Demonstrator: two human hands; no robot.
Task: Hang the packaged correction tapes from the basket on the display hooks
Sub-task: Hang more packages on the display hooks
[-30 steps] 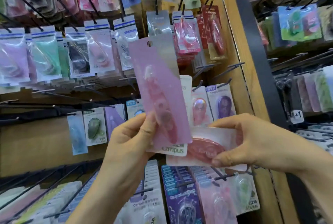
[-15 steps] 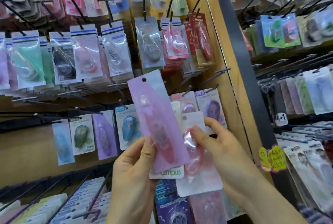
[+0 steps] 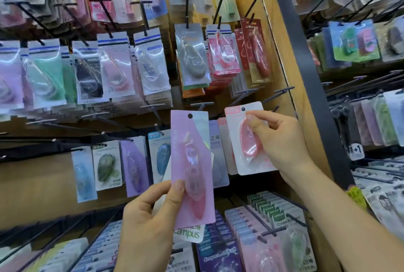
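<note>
Right hand (image 3: 282, 140) pinches a white-carded pink correction tape (image 3: 249, 140) up near the display hooks (image 3: 282, 91), while left hand (image 3: 150, 212) grips a tall pink pack (image 3: 192, 169) upright.

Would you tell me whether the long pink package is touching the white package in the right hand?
Apart. The head view shows a gap between the long pink package and the white package, with hung packs visible through it.

Our left hand (image 3: 150, 217) is held up from below, thumb pressed on the front of a tall pink packet (image 3: 192, 169), fingers curled behind. Our right hand (image 3: 282, 140), forearm reaching in from the lower right, pinches a white packet (image 3: 236, 153) higher up.
</note>
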